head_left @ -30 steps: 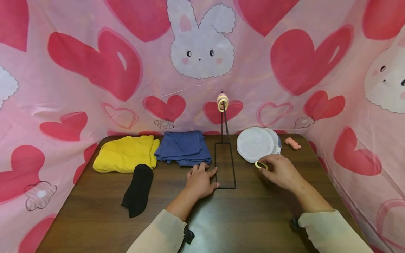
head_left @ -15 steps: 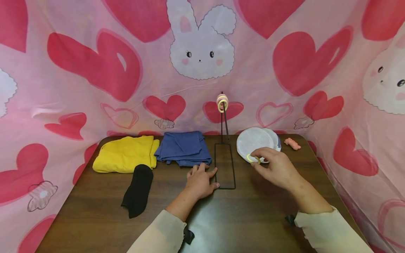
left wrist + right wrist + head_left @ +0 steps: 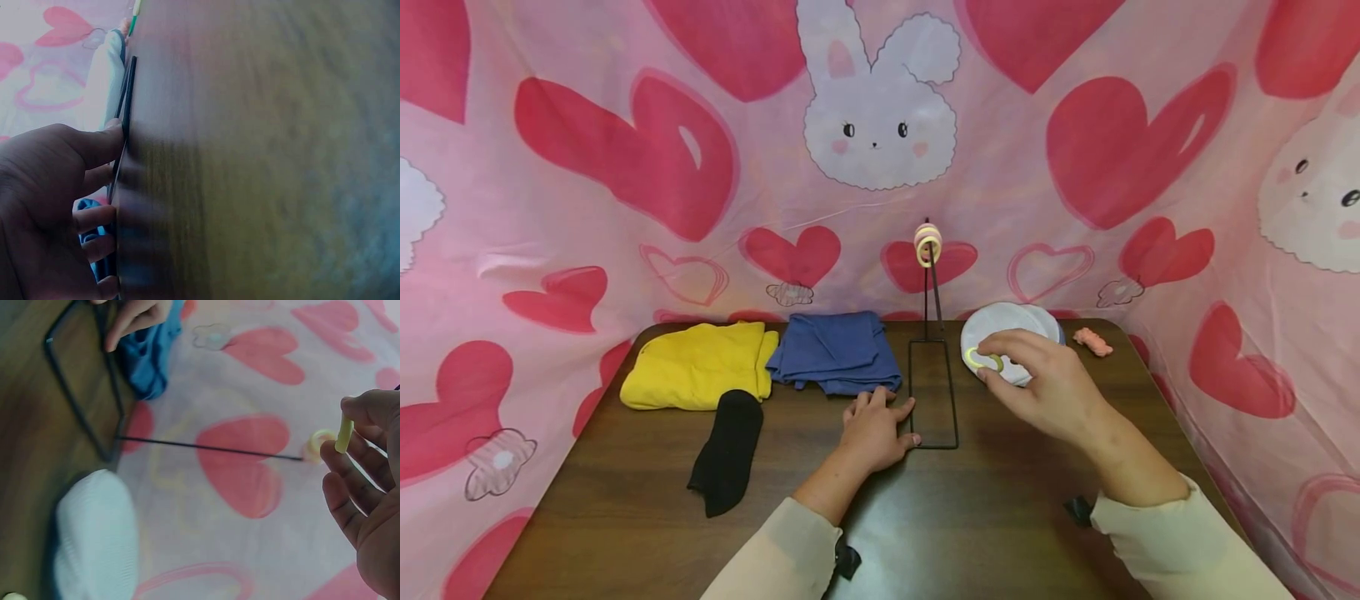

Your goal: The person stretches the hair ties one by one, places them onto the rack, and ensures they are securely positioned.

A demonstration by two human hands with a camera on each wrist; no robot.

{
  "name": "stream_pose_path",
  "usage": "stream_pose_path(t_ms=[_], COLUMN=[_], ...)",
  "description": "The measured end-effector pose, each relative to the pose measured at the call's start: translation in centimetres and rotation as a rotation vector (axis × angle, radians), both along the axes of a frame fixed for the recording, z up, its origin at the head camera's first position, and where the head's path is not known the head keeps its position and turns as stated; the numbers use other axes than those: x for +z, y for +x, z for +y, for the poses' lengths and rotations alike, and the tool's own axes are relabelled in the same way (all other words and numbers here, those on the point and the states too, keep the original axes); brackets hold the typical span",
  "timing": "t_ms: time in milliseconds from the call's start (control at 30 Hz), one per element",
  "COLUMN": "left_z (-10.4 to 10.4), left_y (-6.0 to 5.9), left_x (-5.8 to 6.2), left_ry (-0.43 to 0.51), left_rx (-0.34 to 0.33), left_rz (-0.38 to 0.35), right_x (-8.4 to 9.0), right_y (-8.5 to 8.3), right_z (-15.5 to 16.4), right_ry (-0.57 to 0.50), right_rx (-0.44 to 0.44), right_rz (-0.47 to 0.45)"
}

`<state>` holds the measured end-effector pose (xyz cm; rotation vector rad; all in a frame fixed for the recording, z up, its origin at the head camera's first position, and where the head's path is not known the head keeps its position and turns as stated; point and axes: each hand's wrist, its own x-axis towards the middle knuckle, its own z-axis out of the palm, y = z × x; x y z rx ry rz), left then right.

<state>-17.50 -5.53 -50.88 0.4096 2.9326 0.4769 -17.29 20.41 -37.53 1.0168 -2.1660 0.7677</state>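
Observation:
A black wire stand (image 3: 957, 400) has a rectangular base on the table and a tall upright at its back. Pink and yellow rings (image 3: 927, 243) hang stacked on its top arm. My left hand (image 3: 874, 433) rests at the left side of the base, fingers spread, with the thumb on the black wire (image 3: 130, 94). Between thumb and fingertips, my right hand (image 3: 1048, 383) pinches a small yellow ring (image 3: 973, 360). That hand is raised to the right of the stand, in front of the white round mesh item (image 3: 1000, 321). In the right wrist view the held ring (image 3: 345, 434) appears edge-on.
Folded yellow cloth (image 3: 696, 367) and folded blue cloth (image 3: 835, 350) lie at the back left of the brown table (image 3: 970, 525). A black sock (image 3: 727, 454) lies before them. At the back right is a coral-coloured twisted bundle (image 3: 1093, 342). A patterned curtain (image 3: 745, 167) surrounds the table.
My right hand has lifted the yellow ring from beside the white mesh item and carried it up and left, closer to the stand. The left hand stays put.

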Motion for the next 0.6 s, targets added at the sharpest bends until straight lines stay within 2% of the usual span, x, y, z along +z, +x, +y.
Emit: stream_pose_path(t_ms=[400, 600], left_z=[0.0, 0.0], left_y=[-0.2, -0.1], left_x=[-0.2, -0.2], left_ry=[-0.001, -0.001], left_rx=[0.006, 0.004], left_rz=[-0.002, -0.006], right_x=[4.7, 6.2], right_y=[1.5, 1.9], right_z=[-3.2, -4.4], right_ry=[-0.055, -0.087], right_rx=[0.122, 0.145], right_rz=[0.207, 0.269])
